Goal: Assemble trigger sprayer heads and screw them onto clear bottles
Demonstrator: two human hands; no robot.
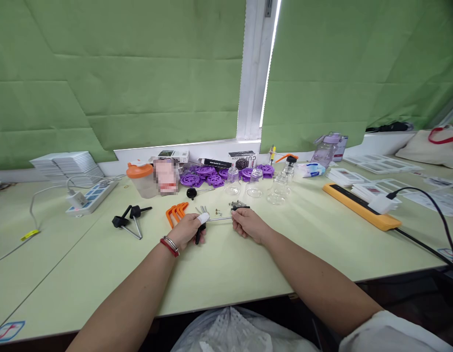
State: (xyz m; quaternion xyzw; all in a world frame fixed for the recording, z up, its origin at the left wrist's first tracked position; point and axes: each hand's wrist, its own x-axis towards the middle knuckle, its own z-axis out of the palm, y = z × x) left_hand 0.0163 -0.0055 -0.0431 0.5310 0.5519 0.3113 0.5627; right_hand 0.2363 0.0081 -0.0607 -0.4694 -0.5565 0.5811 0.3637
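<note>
Crinkled white plastic (230,327) is cut off by the bottom edge. Beyond it, the left hand (188,230) has its grip closed on a black handle (199,238), mostly hidden by the fingers. The right hand (248,225) pinches the far end of a thin metal rod (219,219) spanning between them, low over the pale green surface (101,264). Whether rod and handle join is unclear. Just behind lie orange plastic brackets (176,211) and clear glass jars (254,183).

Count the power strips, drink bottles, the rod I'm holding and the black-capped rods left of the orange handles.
Power strips: 2, white, orange
Drink bottles: 2, orange-lidded, purple
Held metal rod: 1, between left hand and right hand
Black-capped rods left of orange handles: 2
Total: 7
</note>
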